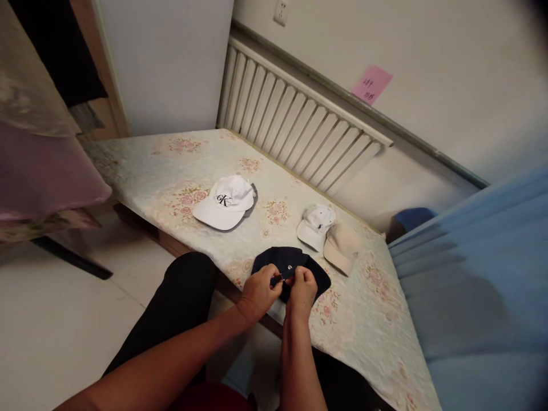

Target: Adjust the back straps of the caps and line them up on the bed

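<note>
L hand [262, 290] & R hand [303, 290] close tog., fingers pinching narrow dark fabric strap [288, 273] of navy curved-brim cloth cap [280, 257], at near edge of pale floral-covered tbl [351, 322]. Just past it, white cloth cap w/ small dark emblem [315, 221] beside beige cloth cap [340, 245]. Farther L, white cloth cap w/ black letters [231, 197] overlapping grey cap [254, 201]. Behind tbl, white ribbed radiator [291, 108].

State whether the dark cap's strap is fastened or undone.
Cannot tell: the left hand and right hand pinch the strap, covering part of it.
</note>
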Tool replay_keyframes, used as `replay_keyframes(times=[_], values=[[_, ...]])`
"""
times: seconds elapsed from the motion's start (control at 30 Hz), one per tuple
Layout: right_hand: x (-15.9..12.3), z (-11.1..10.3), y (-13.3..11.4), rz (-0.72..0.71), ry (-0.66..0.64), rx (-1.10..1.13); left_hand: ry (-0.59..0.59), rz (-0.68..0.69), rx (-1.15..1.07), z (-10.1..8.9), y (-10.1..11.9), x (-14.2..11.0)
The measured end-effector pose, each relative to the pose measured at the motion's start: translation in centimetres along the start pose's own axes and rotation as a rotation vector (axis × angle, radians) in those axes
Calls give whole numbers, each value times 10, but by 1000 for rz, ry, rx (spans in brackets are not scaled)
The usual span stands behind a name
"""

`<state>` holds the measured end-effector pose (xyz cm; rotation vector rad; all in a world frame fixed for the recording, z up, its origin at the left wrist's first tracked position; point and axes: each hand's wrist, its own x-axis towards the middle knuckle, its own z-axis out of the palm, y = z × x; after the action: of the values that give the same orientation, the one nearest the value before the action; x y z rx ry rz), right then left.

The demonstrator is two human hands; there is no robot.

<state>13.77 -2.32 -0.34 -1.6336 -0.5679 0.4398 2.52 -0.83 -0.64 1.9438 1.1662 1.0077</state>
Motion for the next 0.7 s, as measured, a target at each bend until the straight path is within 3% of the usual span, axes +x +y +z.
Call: replay_keyframes(times=[0.33, 0.53, 0.7], values=[[-3, -1, -10, -20, 16, -28, -23, -50, -230, -3, 4, 3], [-5, 1, -11, -19, 8, -9, -120, -406, -639, -9, 14, 13], [-10, 2, -15, -15, -18, -11, -118, -545, -762, -9, 23, 20]])
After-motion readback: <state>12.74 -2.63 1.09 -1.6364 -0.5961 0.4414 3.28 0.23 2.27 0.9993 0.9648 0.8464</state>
